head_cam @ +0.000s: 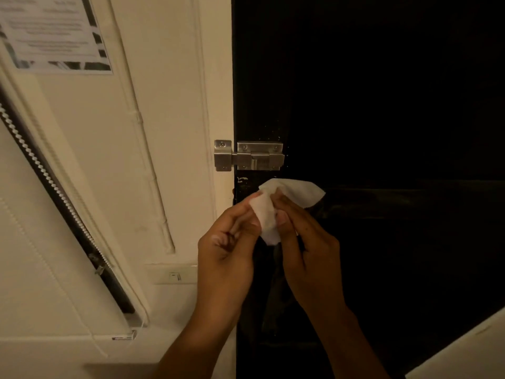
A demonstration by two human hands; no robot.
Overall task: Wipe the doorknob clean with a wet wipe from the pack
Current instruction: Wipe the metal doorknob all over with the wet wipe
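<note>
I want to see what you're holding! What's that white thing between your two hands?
In the head view, a wet wipe sits between the left hand and right hand; both pinch it.

A dim indoor doorway, likely a home or rented room: a black door (382,105) with a steel bolt (250,155), a printed notice (52,34) taped left of it, a blind (54,187) beside that.

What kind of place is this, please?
Probably an indoor doorway in a home or rented room. A dark door carries a metal slide bolt, a printed notice hangs on the cream wall, and a wall switch sits beside the frame.
</note>
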